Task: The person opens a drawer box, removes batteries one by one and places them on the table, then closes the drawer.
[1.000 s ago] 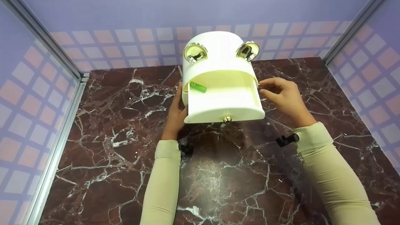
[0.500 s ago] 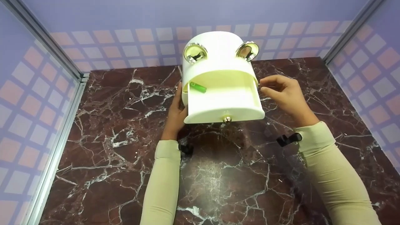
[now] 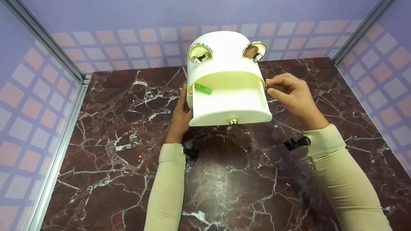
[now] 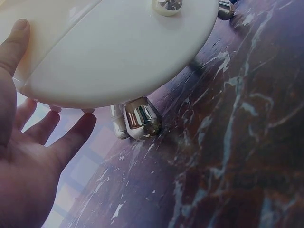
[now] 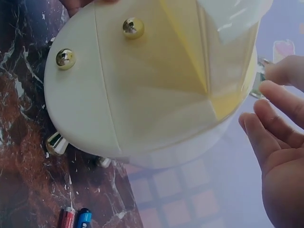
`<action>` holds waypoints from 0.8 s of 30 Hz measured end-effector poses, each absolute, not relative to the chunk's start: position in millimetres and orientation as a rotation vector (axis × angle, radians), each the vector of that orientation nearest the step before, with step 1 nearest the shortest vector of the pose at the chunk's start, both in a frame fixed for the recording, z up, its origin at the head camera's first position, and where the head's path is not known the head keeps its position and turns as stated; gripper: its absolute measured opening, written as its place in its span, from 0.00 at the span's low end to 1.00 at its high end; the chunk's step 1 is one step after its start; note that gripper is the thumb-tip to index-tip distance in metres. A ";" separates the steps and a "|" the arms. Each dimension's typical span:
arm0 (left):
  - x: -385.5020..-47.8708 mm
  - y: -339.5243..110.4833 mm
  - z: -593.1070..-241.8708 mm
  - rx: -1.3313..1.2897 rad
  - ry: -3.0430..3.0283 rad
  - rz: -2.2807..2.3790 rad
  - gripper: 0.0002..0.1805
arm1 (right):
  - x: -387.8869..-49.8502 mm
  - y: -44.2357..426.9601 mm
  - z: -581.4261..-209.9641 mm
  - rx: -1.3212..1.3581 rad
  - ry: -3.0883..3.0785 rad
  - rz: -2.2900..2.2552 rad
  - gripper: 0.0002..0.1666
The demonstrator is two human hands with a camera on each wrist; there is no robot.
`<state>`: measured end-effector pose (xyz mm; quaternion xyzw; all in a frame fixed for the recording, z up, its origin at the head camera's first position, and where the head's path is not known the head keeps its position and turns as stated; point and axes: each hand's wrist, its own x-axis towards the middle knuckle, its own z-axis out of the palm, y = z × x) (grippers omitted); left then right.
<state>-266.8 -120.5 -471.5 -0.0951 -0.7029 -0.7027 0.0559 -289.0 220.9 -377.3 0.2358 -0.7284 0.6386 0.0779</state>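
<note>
A white frog-shaped drawer box [image 3: 224,53] with round gold eyes stands at the back of the table. Its upper drawer [image 3: 231,99] is pulled out, and a green battery [image 3: 204,89] lies inside at the left. My left hand [image 3: 179,120] grips the box's left side; in the left wrist view the thumb lies across the front and the other fingertips touch the side. By the box's right side, my right hand [image 3: 293,96] pinches a small shiny metal part [image 5: 260,80] between thumb and index finger. Most of that part is hidden.
Red [image 5: 68,218] and blue [image 5: 84,218] batteries lie on the dark marbled table [image 3: 128,179] near the box, seen only in the right wrist view. Metal feet [image 4: 141,118] hold the box up. A tiled back wall [image 3: 144,41] rises close behind.
My right hand has shifted slightly up and away from me, its fingertips staying by the box's right side. The left hand, drawer and green battery look almost unchanged.
</note>
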 end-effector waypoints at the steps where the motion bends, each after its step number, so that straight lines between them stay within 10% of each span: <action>1: -266.9 -120.4 -471.2 -0.286 -2.130 -2.135 0.44 | -287.9 220.4 -376.2 0.732 -2.172 1.921 0.13; 24: -267.2 -120.7 -473.3 -0.370 -2.092 -2.132 0.44 | -273.2 207.5 -355.7 0.841 -2.228 1.790 0.05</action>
